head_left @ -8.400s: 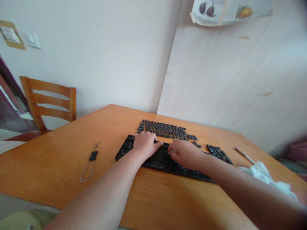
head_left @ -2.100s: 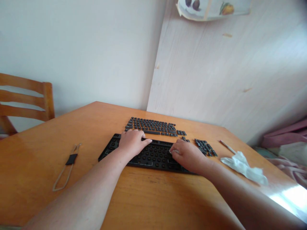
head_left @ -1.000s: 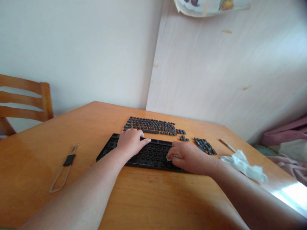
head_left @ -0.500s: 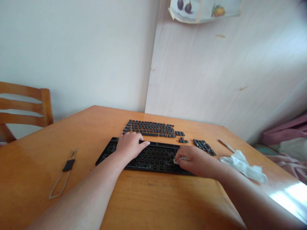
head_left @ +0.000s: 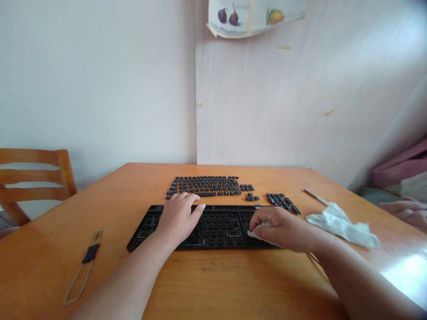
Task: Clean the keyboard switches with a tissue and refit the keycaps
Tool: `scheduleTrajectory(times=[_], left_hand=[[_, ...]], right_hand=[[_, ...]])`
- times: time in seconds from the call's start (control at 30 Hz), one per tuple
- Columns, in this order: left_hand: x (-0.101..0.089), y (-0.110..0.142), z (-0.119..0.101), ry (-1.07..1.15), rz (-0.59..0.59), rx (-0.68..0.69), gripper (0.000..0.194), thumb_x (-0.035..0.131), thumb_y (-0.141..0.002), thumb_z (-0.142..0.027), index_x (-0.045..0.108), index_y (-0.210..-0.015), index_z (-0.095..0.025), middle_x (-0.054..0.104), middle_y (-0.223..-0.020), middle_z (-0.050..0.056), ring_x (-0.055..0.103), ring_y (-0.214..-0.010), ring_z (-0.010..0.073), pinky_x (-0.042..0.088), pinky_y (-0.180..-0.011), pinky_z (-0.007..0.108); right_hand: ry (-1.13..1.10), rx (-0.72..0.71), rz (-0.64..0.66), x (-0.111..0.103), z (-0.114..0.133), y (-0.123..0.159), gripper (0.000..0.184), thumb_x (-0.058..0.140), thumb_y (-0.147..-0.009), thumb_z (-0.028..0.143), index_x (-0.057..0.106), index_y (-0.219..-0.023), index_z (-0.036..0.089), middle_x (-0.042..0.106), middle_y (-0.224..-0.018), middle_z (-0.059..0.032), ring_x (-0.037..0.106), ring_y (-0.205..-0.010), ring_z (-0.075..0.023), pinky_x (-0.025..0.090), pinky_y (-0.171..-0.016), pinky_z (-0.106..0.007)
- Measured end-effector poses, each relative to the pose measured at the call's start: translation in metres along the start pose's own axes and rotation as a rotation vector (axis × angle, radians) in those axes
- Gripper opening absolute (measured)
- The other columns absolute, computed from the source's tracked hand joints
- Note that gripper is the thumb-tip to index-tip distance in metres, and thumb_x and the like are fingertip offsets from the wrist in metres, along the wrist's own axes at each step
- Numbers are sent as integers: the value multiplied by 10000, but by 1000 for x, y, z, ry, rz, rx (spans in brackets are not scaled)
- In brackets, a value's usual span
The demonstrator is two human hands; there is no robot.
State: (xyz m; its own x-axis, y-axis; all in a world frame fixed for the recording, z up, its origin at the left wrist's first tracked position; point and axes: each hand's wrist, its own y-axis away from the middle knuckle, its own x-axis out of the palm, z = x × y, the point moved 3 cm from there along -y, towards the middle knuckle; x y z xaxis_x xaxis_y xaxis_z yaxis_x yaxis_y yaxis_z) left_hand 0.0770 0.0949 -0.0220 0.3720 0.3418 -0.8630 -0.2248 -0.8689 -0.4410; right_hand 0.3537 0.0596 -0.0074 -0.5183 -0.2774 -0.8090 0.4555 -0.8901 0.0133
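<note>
A black keyboard base (head_left: 213,231) with its keycaps off lies across the table in front of me. My left hand (head_left: 178,218) rests over its left half, fingers spread at the far edge and thumb apart. In my right hand (head_left: 278,226) a white wipe (head_left: 258,230) is bunched between thumb and curled fingers, at the right part of the base. That hand and forearm hide the base's right end. Beyond the base, loose black keycaps (head_left: 207,183) are laid out in keyboard order, with another group of keycaps (head_left: 283,203) to the right.
A crumpled white cloth (head_left: 343,226) lies right of my right hand, near a slim brush-like stick (head_left: 315,196). On the left is a wire tool with a black grip (head_left: 90,253). A wooden chair (head_left: 36,178) stands beyond the left edge; a wall (head_left: 260,111) rises behind the table.
My right hand has moved rightward along the base with the wipe, toward its right end. My left hand stays over the left half. The whole view has shifted slightly.
</note>
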Motion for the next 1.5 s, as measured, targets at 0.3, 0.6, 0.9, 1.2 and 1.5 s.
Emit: scheduleTrajectory(times=[0.3,0.6,0.9,1.2,1.5], left_hand=[[-2,18,-52,227,84,240,184,538,-887,-167,693,-963,-233,683,-993,32,570,-999,216,443,-923,396],[-2,28,-67,238,163,308,259,562,-809,-72,722,-918,-245,660,-1081,32,524,-1146,220,419,-1029,417],[3,31,-66,143,186,325,275,558,-833,-102,742,-966,-257,659,-1160,38,475,-1236,249,391,-1090,468],[3,31,-66,179,191,311,242,569,-838,-114,729,-952,-254,657,-1159,38,483,-1231,247,405,-1081,468],[5,32,-67,219,247,263,198,572,-826,-108,679,-923,-243,642,-1192,30,476,-1243,237,394,-1075,452]], right_hand=[[85,-41,80,-2,12,11,377,557,-750,156,706,-1075,276,721,-946,20,635,-832,-162,439,-734,-249],[136,-93,91,1,20,18,476,530,-754,164,690,-1177,314,735,-1083,-2,657,-966,-209,450,-843,-294],[161,-93,77,4,21,18,468,532,-766,178,685,-1191,301,735,-1117,-18,662,-979,-221,457,-831,-305],[180,-101,72,5,19,17,472,534,-776,183,676,-1211,296,732,-1132,-26,660,-988,-222,456,-821,-300],[186,-91,92,5,22,19,456,533,-789,191,675,-1210,294,735,-1121,-37,660,-1007,-233,455,-855,-318]])
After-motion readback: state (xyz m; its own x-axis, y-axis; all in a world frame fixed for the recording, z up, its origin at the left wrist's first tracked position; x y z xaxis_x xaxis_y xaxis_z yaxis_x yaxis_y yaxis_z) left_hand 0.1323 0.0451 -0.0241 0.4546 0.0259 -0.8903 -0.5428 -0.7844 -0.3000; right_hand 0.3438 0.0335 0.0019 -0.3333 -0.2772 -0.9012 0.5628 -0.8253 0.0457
